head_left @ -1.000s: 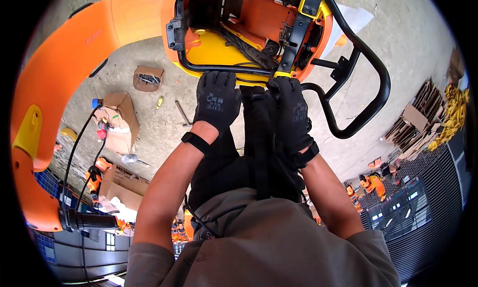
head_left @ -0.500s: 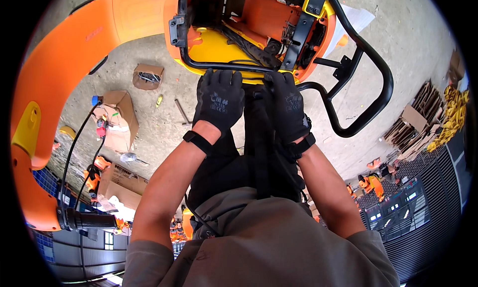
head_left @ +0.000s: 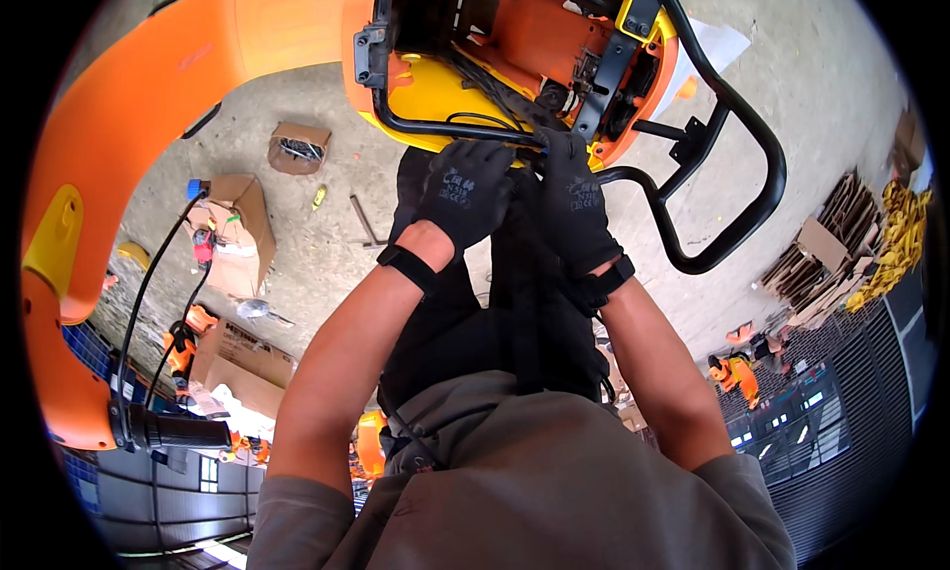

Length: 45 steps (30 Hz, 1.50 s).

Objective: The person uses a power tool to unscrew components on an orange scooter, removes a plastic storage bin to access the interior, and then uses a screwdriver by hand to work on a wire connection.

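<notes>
An orange and yellow scooter body (head_left: 435,93) stands in front of me with its top compartment uncovered, showing dark wiring (head_left: 500,90) inside. A black tube frame (head_left: 426,128) runs round the opening. My left hand (head_left: 463,189), in a black glove, is closed with curled fingers at the near rim. Close beside it, my gloved right hand (head_left: 576,199) is closed too, its fingertips over the rim by the wiring. Whatever lies between the fingers of either hand is hidden by the gloves.
A bent black tube rack (head_left: 767,164) juts out on the right. The handlebar grip (head_left: 183,433) with cables is at lower left. Cardboard boxes (head_left: 237,214) and a T-shaped tool (head_left: 366,224) lie on the floor at left, flattened cardboard (head_left: 821,243) and yellow material (head_left: 896,234) at right.
My left hand has slid right along the rim, up against the right hand. The right fingertips have moved slightly further over the rim. The scooter sits slightly further right in view.
</notes>
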### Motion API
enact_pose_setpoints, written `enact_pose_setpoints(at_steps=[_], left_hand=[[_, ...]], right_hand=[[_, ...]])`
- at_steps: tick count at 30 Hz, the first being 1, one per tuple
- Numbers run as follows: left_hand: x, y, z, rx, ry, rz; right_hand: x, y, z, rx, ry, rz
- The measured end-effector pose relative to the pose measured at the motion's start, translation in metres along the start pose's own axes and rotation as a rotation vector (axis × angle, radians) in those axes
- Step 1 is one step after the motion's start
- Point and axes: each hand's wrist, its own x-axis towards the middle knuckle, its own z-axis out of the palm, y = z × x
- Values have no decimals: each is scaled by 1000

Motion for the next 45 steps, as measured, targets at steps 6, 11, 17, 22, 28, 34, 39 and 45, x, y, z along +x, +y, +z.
enact_pose_setpoints(at_steps=[6,11,17,22,28,34,39,45], left_hand=[[-2,4,-3,16,12,-17],[-6,12,-10,-36,36,-28],[-12,26,-17,32,74,-30],[-18,28,-11,185,100,-134],[-12,28,-16,66,-32,-156],[-4,58,-3,-68,-136,9],[-7,66,-4,-55,-208,5],[-12,69,-5,7,-312,14]], right_hand=[[-3,1,-12,57,76,-93],[-5,11,-22,30,107,-138],[-33,9,-61,6,246,-145],[-84,-15,-72,81,177,-6],[-126,37,-76,722,231,538],[-129,114,-83,901,329,652],[-133,167,-53,1022,222,838],[-138,174,-41,973,167,868]])
